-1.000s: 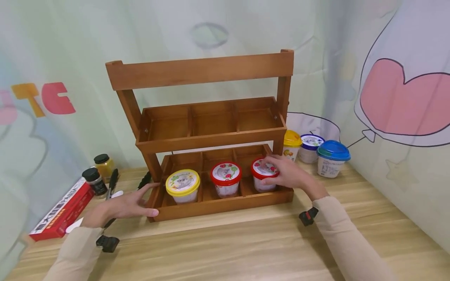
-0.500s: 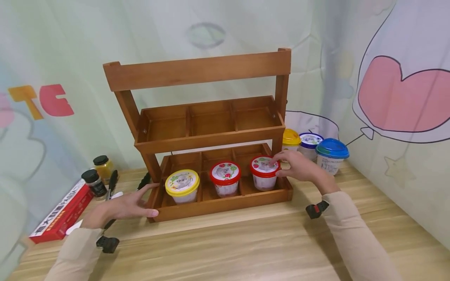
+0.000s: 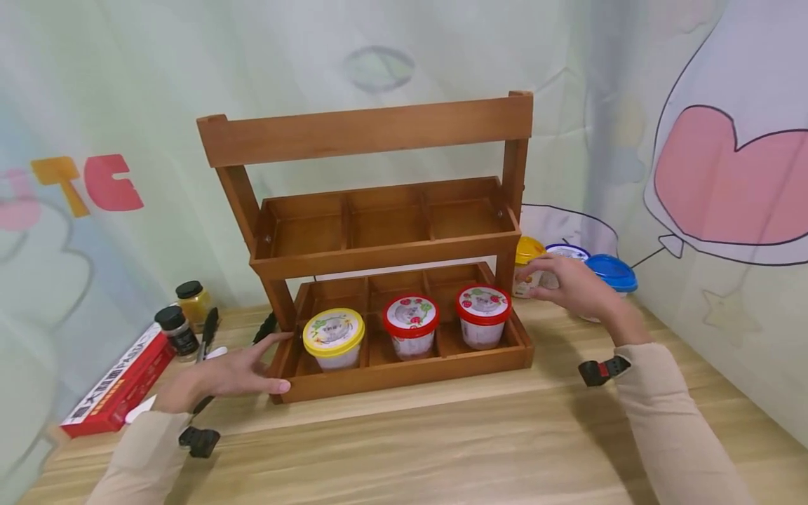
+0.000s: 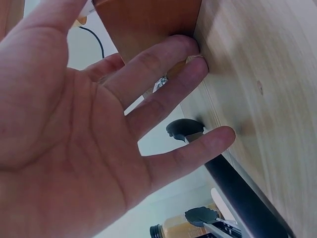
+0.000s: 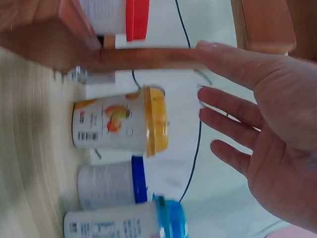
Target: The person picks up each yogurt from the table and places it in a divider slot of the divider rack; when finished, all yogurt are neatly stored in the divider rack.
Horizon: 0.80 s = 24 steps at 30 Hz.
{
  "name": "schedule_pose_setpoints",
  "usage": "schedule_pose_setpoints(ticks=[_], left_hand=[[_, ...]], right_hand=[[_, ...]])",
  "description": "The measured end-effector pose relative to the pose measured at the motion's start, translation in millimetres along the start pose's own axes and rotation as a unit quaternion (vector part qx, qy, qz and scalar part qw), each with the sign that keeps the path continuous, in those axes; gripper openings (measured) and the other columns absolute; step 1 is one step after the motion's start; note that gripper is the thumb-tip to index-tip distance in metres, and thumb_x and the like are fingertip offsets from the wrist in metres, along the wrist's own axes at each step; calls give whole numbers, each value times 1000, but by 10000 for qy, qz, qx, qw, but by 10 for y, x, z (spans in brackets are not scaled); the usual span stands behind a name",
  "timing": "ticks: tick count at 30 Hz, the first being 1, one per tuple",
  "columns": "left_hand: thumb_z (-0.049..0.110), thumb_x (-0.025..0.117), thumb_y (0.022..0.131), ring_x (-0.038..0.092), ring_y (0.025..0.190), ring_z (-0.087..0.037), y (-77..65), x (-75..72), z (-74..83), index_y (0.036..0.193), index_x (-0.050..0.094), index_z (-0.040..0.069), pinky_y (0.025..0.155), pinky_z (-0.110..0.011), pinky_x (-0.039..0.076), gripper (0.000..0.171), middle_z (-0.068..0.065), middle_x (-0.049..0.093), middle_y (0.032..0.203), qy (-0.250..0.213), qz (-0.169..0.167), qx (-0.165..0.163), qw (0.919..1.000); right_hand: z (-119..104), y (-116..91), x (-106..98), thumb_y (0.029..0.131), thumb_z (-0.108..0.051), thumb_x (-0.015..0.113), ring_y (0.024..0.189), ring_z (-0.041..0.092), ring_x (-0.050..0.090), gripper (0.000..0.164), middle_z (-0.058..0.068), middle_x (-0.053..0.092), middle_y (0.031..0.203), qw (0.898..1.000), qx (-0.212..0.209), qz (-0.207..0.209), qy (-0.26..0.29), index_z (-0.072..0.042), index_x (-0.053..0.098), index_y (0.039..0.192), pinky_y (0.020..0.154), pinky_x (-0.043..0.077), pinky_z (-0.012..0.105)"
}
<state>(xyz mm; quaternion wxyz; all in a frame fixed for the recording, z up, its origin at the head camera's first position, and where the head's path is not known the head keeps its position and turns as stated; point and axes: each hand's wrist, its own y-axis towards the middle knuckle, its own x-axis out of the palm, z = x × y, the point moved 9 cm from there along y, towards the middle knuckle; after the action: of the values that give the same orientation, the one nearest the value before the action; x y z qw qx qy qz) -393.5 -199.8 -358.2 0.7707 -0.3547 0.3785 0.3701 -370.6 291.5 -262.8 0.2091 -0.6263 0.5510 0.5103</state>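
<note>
A two-tier wooden rack stands at the back of the table. Its lower tier holds a yellow-lidded cup on the left and two red-lidded ones, a middle cup and a right cup. My left hand rests at the rack's lower left end, thumb on the front edge and fingers by the side. Holding nothing, my right hand hovers right of the rack, fingers loosely bent. In the right wrist view it is apart from the yellow-domed cup, which it partly hides in the head view.
Beside that cup stand a dark-blue-lidded tub and a light-blue-lidded cup. To the left lie a red box, a black-capped dark jar, a yellow jar and black-handled tongs. Curtains hang behind and to the right.
My right hand has let go of the right red-lidded cup and moved right, toward the cups beside the rack. The left hand has stayed at the rack's left end.
</note>
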Motion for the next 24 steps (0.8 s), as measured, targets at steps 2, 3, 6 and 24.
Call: schedule_pose_setpoints(ticks=[2, 3, 6, 24], left_hand=[[55, 73, 86, 56, 120, -50, -1, -10, 19, 157, 16, 10, 95, -64, 44, 101, -37, 49, 138, 30, 26, 47, 10000], [55, 73, 86, 55, 120, -50, -2, -17, 27, 157, 16, 10, 95, -64, 44, 101, -37, 49, 138, 33, 39, 69, 10000], [55, 73, 86, 54, 121, -51, -12, -36, 42, 156, 16, 9, 96, -65, 44, 101, -38, 47, 139, 48, 75, 140, 9999], [59, 73, 84, 52, 123, -51, -28, -10, -10, 157, 18, 11, 95, -66, 43, 103, -36, 46, 142, 168, 140, -33, 9998]], right_hand=[[119, -33, -74, 93, -17, 73, 126, 43, 47, 27, 22, 57, 133, 9995, 282, 132, -63, -7, 69, 118, 102, 41, 63], [186, -54, -107, 93, -18, 73, 128, 45, 45, 29, 24, 54, 137, 9988, 433, 196, -109, -7, 68, 119, 103, 39, 65], [382, -117, -187, 93, -21, 73, 132, 51, 38, 36, 29, 45, 144, 9958, 813, 388, -176, -6, 64, 125, 103, 33, 70], [1042, -413, -329, 96, -37, 68, 133, 67, 19, 68, 39, 11, 156, 9811, 1644, 1019, -13, -6, 40, 149, 94, 25, 83]])
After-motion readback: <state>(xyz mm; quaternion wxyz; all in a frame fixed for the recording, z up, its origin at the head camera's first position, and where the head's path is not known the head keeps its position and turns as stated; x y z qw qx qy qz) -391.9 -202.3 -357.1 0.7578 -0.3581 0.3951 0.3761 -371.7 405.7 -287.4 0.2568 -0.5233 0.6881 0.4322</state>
